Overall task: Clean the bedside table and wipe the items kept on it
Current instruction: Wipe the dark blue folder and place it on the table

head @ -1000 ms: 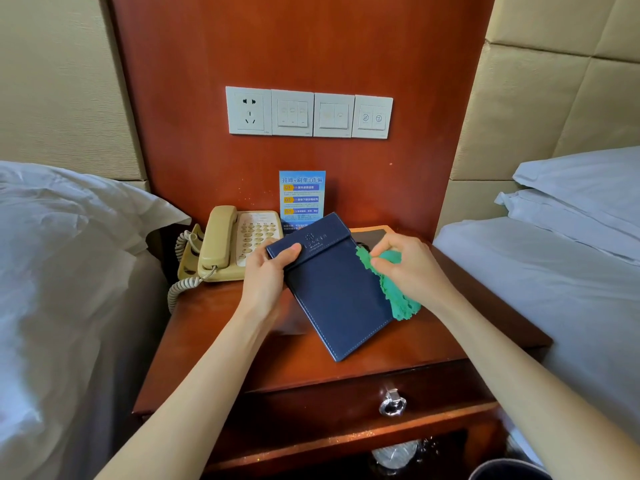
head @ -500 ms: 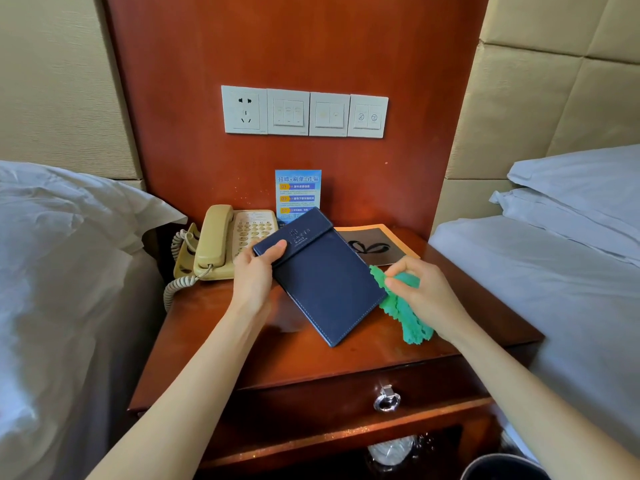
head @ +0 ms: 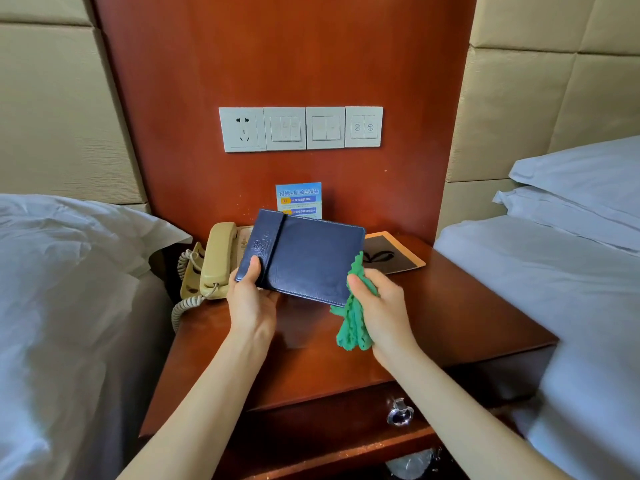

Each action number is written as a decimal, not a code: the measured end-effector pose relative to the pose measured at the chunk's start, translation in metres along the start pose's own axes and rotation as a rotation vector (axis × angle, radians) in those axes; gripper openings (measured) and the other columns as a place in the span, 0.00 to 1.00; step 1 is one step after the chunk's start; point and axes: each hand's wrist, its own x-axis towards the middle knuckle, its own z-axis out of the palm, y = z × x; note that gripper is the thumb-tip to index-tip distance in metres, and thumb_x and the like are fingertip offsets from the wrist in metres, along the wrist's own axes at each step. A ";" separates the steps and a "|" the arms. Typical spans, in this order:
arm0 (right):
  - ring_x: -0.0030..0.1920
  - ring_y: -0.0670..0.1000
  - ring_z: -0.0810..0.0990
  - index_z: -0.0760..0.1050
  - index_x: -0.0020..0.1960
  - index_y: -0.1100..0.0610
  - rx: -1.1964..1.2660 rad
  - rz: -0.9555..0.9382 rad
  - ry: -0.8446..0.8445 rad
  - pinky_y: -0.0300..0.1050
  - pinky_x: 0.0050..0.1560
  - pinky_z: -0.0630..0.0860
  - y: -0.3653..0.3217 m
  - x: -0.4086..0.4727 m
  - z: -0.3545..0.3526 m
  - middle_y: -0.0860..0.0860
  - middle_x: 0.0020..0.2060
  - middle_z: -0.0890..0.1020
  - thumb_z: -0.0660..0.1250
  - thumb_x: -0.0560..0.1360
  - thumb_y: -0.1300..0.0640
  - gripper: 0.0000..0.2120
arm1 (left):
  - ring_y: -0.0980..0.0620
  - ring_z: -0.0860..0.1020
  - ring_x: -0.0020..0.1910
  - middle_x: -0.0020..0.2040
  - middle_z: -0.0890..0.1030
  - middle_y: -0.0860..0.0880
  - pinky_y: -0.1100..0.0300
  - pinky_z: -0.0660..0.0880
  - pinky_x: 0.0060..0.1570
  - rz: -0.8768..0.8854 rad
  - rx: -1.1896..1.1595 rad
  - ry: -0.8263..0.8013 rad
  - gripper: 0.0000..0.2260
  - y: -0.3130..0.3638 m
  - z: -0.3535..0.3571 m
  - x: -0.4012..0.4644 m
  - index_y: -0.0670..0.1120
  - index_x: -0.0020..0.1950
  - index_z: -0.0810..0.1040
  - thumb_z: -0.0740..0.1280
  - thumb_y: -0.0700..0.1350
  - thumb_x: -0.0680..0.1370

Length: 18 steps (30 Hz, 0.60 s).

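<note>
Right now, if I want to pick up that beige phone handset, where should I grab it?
Grip the handset around its slim middle shaft, coming from above and the left: it lies lengthwise in the cradle, and the blue folder held by the left hand crowds its right side.

— Where are we, then?
— A hotel room, twin beds. White bedding point(head: 62, 306) on the left, stacked white pillows point(head: 581, 188) on the right, a wooden bedside table point(head: 450, 306) between them.
— What gives away the hotel?
— A beige corded telephone point(head: 214, 261) at the tabletop's back left corner, a printed notice card point(head: 298, 199) propped against the wood panel, and a row of socket and switch plates point(head: 300, 128) above. Padded wall panels point(head: 554, 98) either side.
</note>
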 end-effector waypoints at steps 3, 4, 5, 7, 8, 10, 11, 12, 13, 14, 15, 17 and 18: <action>0.44 0.52 0.83 0.78 0.45 0.51 -0.034 0.010 -0.006 0.44 0.42 0.81 0.008 -0.007 0.002 0.52 0.43 0.82 0.64 0.78 0.55 0.05 | 0.50 0.82 0.49 0.53 0.82 0.47 0.54 0.79 0.45 -0.004 -0.003 -0.013 0.12 -0.002 -0.001 0.000 0.43 0.64 0.74 0.64 0.39 0.80; 0.44 0.52 0.83 0.78 0.45 0.51 -0.046 0.017 0.004 0.48 0.44 0.82 0.008 -0.004 0.001 0.52 0.43 0.82 0.64 0.78 0.56 0.05 | 0.50 0.82 0.49 0.53 0.82 0.47 0.54 0.79 0.44 -0.010 0.001 -0.025 0.12 -0.003 0.000 0.000 0.43 0.63 0.74 0.64 0.39 0.80; 0.45 0.53 0.83 0.78 0.46 0.52 -0.062 0.014 0.019 0.50 0.46 0.81 0.006 0.001 -0.002 0.52 0.43 0.82 0.64 0.78 0.56 0.04 | 0.49 0.82 0.49 0.53 0.82 0.46 0.54 0.80 0.44 -0.020 -0.002 -0.042 0.11 -0.003 0.001 -0.001 0.43 0.63 0.74 0.64 0.39 0.80; 0.44 0.51 0.83 0.78 0.46 0.52 -0.053 -0.012 0.083 0.49 0.45 0.82 -0.003 0.017 -0.008 0.51 0.42 0.83 0.65 0.78 0.57 0.05 | 0.48 0.83 0.50 0.54 0.83 0.45 0.54 0.81 0.43 -0.042 0.026 -0.104 0.12 -0.002 0.004 -0.003 0.43 0.62 0.75 0.65 0.39 0.79; 0.42 0.49 0.83 0.78 0.44 0.51 -0.014 -0.025 0.133 0.45 0.42 0.81 -0.009 0.026 -0.012 0.49 0.40 0.83 0.65 0.78 0.58 0.05 | 0.47 0.83 0.50 0.53 0.84 0.45 0.54 0.81 0.42 -0.057 0.086 -0.150 0.11 -0.003 0.007 -0.004 0.44 0.61 0.76 0.66 0.39 0.78; 0.39 0.46 0.82 0.79 0.43 0.51 0.084 -0.034 0.237 0.40 0.37 0.79 -0.023 0.046 -0.023 0.47 0.37 0.82 0.66 0.77 0.59 0.06 | 0.46 0.84 0.48 0.50 0.85 0.45 0.56 0.81 0.40 -0.106 0.276 -0.242 0.09 -0.007 0.010 -0.007 0.44 0.57 0.78 0.67 0.39 0.77; 0.39 0.46 0.81 0.79 0.45 0.52 0.121 -0.024 0.278 0.40 0.38 0.79 -0.028 0.055 -0.029 0.47 0.38 0.82 0.66 0.77 0.60 0.05 | 0.46 0.84 0.47 0.49 0.85 0.45 0.57 0.81 0.39 -0.134 0.391 -0.281 0.08 -0.010 0.011 -0.010 0.44 0.56 0.78 0.68 0.39 0.77; 0.41 0.47 0.81 0.79 0.47 0.53 0.147 -0.007 0.306 0.42 0.41 0.79 -0.031 0.062 -0.034 0.49 0.40 0.81 0.66 0.77 0.59 0.04 | 0.46 0.85 0.45 0.48 0.85 0.46 0.58 0.80 0.38 -0.160 0.505 -0.321 0.08 -0.013 0.011 -0.013 0.44 0.56 0.79 0.68 0.40 0.77; 0.44 0.49 0.81 0.78 0.49 0.52 0.163 0.008 0.325 0.45 0.44 0.79 -0.031 0.067 -0.037 0.50 0.42 0.81 0.66 0.77 0.59 0.04 | 0.47 0.85 0.43 0.47 0.86 0.47 0.60 0.80 0.37 -0.179 0.598 -0.356 0.09 -0.016 0.012 -0.015 0.45 0.57 0.79 0.68 0.42 0.77; 0.46 0.50 0.81 0.78 0.50 0.52 0.177 0.019 0.339 0.47 0.46 0.79 -0.028 0.070 -0.039 0.51 0.44 0.81 0.65 0.77 0.58 0.04 | 0.49 0.85 0.42 0.47 0.86 0.48 0.61 0.80 0.37 -0.187 0.662 -0.381 0.10 -0.019 0.012 -0.016 0.45 0.58 0.79 0.69 0.43 0.77; 0.47 0.51 0.81 0.78 0.51 0.52 0.192 0.029 0.352 0.47 0.48 0.79 -0.024 0.070 -0.041 0.51 0.45 0.81 0.65 0.78 0.57 0.04 | 0.51 0.84 0.42 0.48 0.86 0.50 0.62 0.79 0.37 -0.187 0.701 -0.401 0.11 -0.020 0.012 -0.016 0.47 0.59 0.79 0.69 0.45 0.77; 0.48 0.50 0.80 0.77 0.54 0.52 0.250 0.042 0.379 0.46 0.48 0.79 -0.015 0.066 -0.041 0.51 0.47 0.80 0.64 0.79 0.55 0.06 | 0.51 0.84 0.47 0.52 0.85 0.49 0.61 0.80 0.41 -0.176 0.730 -0.439 0.12 -0.023 0.011 -0.016 0.46 0.60 0.79 0.69 0.44 0.77; 0.49 0.49 0.80 0.76 0.55 0.52 0.291 0.057 0.390 0.44 0.47 0.78 -0.010 0.063 -0.039 0.50 0.47 0.80 0.63 0.79 0.53 0.07 | 0.50 0.84 0.48 0.53 0.85 0.48 0.60 0.80 0.41 -0.169 0.736 -0.447 0.12 -0.024 0.010 -0.016 0.45 0.60 0.80 0.69 0.44 0.77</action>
